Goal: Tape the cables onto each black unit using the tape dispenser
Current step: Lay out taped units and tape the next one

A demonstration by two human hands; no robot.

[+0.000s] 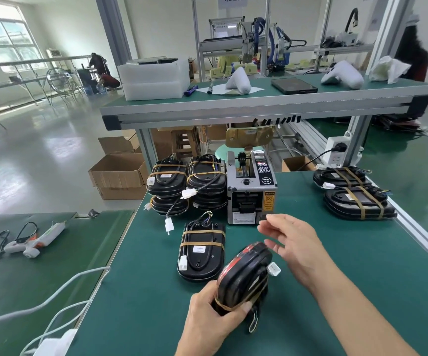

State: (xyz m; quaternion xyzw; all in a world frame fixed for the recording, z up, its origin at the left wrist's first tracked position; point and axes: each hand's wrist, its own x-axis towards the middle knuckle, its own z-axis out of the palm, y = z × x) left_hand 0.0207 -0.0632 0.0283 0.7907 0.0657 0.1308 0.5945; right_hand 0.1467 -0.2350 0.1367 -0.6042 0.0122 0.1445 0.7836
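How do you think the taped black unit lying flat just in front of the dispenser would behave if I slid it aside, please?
The black unit lies flat on a broad base, so it would probably slide on the green mat rather than tip. Its hard-looking shell suggests stiffness. The white connector hangs on a loose lead and may trail or snag.

Left hand (pixel 209 316) grips black unit (pixel 243 276); right hand (pixel 291 242) open near tape dispenser (pixel 251 191).

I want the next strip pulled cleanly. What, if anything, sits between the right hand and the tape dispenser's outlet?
Nothing visible. The right hand is open just beside the tape dispenser, with only bare mat around it.
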